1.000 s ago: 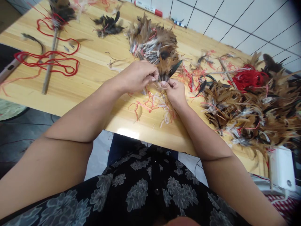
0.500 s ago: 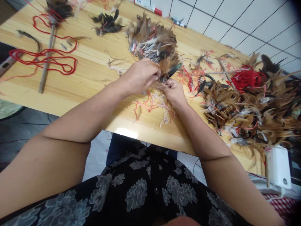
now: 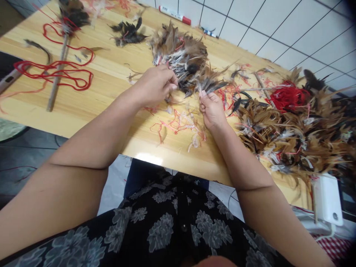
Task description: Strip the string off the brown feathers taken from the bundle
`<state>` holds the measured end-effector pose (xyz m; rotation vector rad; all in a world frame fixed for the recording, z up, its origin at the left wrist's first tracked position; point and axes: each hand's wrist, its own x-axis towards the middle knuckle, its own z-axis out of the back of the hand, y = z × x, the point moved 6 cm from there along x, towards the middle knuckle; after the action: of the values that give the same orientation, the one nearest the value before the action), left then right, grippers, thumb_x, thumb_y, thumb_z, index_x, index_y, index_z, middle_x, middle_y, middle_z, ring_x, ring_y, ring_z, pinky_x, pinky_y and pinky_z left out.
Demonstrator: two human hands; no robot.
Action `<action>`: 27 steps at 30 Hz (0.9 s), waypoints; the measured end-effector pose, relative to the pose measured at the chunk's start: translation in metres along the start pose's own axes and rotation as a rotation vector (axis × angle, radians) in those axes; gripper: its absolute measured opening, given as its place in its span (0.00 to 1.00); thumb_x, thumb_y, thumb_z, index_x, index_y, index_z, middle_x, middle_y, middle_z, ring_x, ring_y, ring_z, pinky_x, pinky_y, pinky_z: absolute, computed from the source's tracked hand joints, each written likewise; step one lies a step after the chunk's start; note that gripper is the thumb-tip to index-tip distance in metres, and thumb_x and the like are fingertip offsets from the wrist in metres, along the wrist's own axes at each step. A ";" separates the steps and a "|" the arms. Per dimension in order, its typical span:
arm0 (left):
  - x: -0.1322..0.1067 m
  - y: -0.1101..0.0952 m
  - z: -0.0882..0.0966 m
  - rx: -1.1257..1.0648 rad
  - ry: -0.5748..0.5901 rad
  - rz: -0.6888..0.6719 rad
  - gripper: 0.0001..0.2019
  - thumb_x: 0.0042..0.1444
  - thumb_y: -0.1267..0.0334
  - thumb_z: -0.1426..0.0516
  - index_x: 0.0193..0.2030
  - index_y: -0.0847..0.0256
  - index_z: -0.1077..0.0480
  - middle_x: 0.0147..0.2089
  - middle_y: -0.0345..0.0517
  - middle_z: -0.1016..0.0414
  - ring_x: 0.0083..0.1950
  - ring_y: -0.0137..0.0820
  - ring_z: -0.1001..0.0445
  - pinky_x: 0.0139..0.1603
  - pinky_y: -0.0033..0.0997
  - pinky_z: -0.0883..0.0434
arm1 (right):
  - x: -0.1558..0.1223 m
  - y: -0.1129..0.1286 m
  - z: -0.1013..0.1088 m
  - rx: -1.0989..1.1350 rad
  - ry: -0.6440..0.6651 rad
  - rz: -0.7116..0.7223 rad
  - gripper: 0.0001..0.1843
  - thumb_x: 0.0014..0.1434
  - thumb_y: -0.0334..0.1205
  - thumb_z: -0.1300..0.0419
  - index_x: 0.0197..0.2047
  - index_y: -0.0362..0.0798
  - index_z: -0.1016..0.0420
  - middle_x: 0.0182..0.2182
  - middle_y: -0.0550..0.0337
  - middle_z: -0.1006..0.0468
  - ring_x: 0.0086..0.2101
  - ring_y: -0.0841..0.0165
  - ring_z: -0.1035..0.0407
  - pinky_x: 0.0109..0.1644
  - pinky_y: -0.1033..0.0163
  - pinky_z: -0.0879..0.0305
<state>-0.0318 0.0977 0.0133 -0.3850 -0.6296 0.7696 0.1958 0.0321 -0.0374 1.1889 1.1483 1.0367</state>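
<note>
1. The left hand is curled at the near edge of a clump of brown, white and black feathers on the wooden table, its fingertips pinched together on the quill ends at the clump's near side.
2. The right hand is closed in a loose fist, thumb pressed to forefinger, gripping the base of a small tuft of dark feathers that fans up and away from it towards the clump.
3. The two hands sit apart, with a gap of bare table and loose scraps between them.
4. Just in front of the hands, towards the table's near edge, lies a litter of red thread scraps and bits of white fluff.
5. To the right, a big heap of brown feathers spreads along the table, with a bundle of red yarn on its far side.
6. At the far left, a long loop of red cord lies tangled over a thin stick.
7. A small black feather bunch lies beyond the clump, and a red-and-white marker rests at the table's far edge.
8. A white device sits at the right, near the table's corner.
</note>
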 end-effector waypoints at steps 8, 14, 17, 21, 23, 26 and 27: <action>-0.007 0.022 0.031 -0.004 0.119 0.008 0.13 0.64 0.46 0.30 0.36 0.50 0.20 0.30 0.39 0.21 0.39 0.39 0.31 0.50 0.40 0.27 | 0.000 0.003 0.000 -0.011 0.005 -0.002 0.31 0.70 0.66 0.24 0.34 0.55 0.35 0.27 0.70 0.42 0.27 0.73 0.46 0.31 0.63 0.45; -0.009 0.012 0.005 0.033 0.252 0.003 0.10 0.62 0.51 0.30 0.36 0.52 0.20 0.33 0.40 0.21 0.39 0.37 0.31 0.51 0.38 0.26 | 0.002 -0.001 0.000 0.002 -0.007 0.042 0.31 0.71 0.67 0.25 0.34 0.55 0.33 0.26 0.71 0.40 0.26 0.74 0.45 0.31 0.64 0.44; -0.005 0.010 -0.004 0.091 0.301 -0.051 0.07 0.59 0.57 0.31 0.32 0.50 0.23 0.33 0.42 0.22 0.40 0.39 0.31 0.49 0.41 0.26 | 0.000 0.001 -0.002 -0.013 -0.011 0.046 0.33 0.69 0.70 0.24 0.34 0.54 0.33 0.25 0.71 0.40 0.25 0.74 0.46 0.30 0.64 0.45; 0.000 0.005 0.013 -0.005 0.203 -0.007 0.06 0.61 0.54 0.33 0.36 0.49 0.23 0.35 0.40 0.20 0.42 0.38 0.28 0.48 0.44 0.27 | -0.003 0.003 -0.004 -0.029 -0.023 0.026 0.33 0.69 0.69 0.24 0.33 0.54 0.33 0.26 0.70 0.40 0.27 0.73 0.45 0.33 0.63 0.43; -0.001 -0.002 0.021 -0.223 0.104 0.095 0.13 0.65 0.47 0.31 0.40 0.51 0.25 0.33 0.38 0.21 0.41 0.36 0.28 0.49 0.44 0.26 | -0.003 0.002 -0.004 -0.038 -0.027 0.034 0.33 0.70 0.69 0.25 0.33 0.54 0.33 0.26 0.69 0.39 0.29 0.72 0.43 0.35 0.62 0.40; -0.005 -0.020 0.010 -0.637 0.060 0.214 0.24 0.59 0.43 0.23 0.38 0.53 0.30 0.30 0.36 0.24 0.34 0.31 0.30 0.44 0.43 0.25 | -0.001 -0.002 -0.005 -0.054 -0.011 0.066 0.33 0.70 0.70 0.26 0.32 0.54 0.33 0.27 0.68 0.39 0.30 0.71 0.40 0.38 0.61 0.36; -0.006 -0.027 0.000 -0.746 0.081 0.243 0.24 0.59 0.46 0.21 0.38 0.54 0.29 0.32 0.37 0.22 0.34 0.30 0.28 0.43 0.42 0.25 | -0.001 -0.003 -0.006 -0.061 -0.005 0.083 0.34 0.69 0.72 0.26 0.32 0.54 0.33 0.27 0.68 0.38 0.31 0.70 0.38 0.39 0.61 0.35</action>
<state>-0.0214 0.0749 0.0256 -1.1874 -0.7913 0.7239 0.1899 0.0316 -0.0407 1.1984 1.0643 1.1232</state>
